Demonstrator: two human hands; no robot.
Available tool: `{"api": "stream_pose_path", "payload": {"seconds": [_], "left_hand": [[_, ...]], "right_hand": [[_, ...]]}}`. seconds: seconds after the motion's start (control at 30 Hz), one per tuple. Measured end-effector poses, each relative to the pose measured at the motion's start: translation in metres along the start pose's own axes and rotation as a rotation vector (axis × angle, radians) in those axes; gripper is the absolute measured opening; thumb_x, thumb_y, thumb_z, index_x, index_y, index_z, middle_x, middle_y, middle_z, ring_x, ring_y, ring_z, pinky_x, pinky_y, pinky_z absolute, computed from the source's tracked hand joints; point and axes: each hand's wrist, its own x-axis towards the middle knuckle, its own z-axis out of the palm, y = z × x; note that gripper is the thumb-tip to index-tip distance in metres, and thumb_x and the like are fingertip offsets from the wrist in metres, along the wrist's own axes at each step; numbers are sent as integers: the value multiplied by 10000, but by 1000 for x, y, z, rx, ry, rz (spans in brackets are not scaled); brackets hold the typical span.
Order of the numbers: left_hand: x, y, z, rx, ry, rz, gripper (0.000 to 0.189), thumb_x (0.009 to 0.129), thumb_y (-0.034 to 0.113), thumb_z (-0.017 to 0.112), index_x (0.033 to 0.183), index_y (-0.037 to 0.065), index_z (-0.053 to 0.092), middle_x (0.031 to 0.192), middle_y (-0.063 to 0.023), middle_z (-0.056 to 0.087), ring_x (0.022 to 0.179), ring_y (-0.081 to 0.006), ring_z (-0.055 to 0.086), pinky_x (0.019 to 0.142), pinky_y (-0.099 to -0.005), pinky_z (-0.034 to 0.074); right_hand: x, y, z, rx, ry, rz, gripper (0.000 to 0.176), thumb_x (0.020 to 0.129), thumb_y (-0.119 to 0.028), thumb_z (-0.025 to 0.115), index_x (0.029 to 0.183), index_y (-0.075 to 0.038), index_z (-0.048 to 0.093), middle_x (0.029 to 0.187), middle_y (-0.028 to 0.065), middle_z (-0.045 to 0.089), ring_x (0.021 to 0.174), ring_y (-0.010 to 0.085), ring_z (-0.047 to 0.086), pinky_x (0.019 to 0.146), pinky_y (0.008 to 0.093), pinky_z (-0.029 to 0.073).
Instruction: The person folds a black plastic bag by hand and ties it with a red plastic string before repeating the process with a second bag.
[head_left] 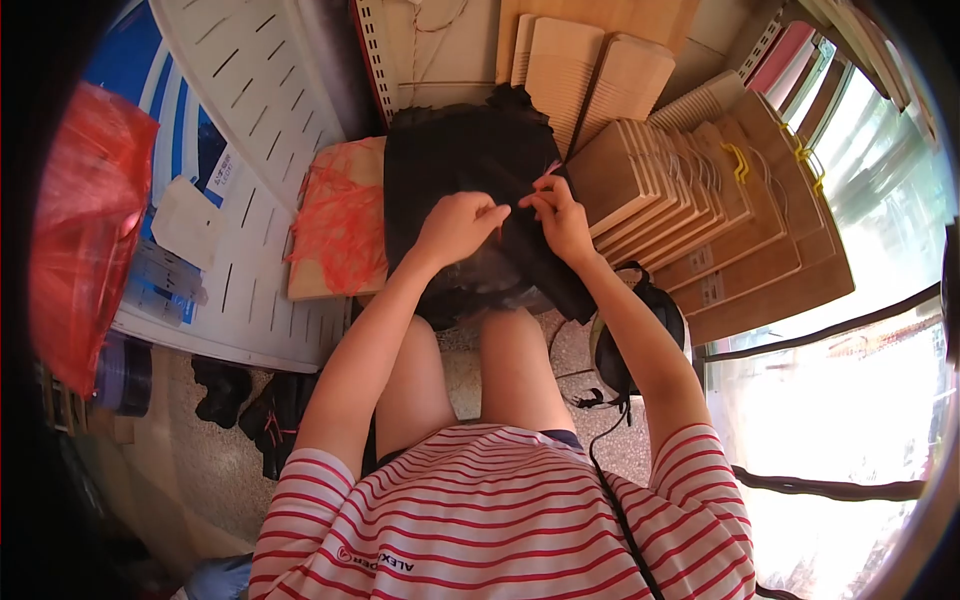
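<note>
A heap of black sheet material (pixel 465 155), which looks like plastic bags, lies in front of my knees. Over its middle, my left hand (pixel 460 230) is closed, thumb against fingers. My right hand (pixel 562 222) pinches with thumb and forefinger a short way to the right, its fingertips pointing at the left hand. Whatever either hand holds is too small or hidden to make out. A bit of pink strip (pixel 552 168) shows just beyond the right fingers. Left of the black material, thin red plastic strips (pixel 340 210) lie tangled on a wooden board (pixel 325 283).
Wooden boards (pixel 625 175) with handles stand stacked at the right, more lean at the back. A white slotted metal panel (pixel 255 200) rises at the left beside a red plastic bag (pixel 85 230). A black bag (pixel 650 330) sits by my right knee.
</note>
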Motion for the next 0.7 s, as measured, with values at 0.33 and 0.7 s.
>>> {"api": "stream_pose_path", "payload": {"seconds": [0.33,0.7], "left_hand": [[64,13,29,28,-82,-17,359,881,334,632,812,-14,691,752,-132,678,674,-220,666,637,-327,505],[40,-18,42,-276,-112,48,299,881,241,657,1110,49,668,852,-83,635,750,-168,632,710,-296,497]], "right_hand": [[-3,-2,-12,-204,-592,35,216,968,-205,513,1071,-22,563,894,152,649,879,307,638,769,383,483],[7,43,-18,250,-635,214,380,1018,-324,448,1101,-6,639,927,52,635,861,151,556,818,277,434]]}}
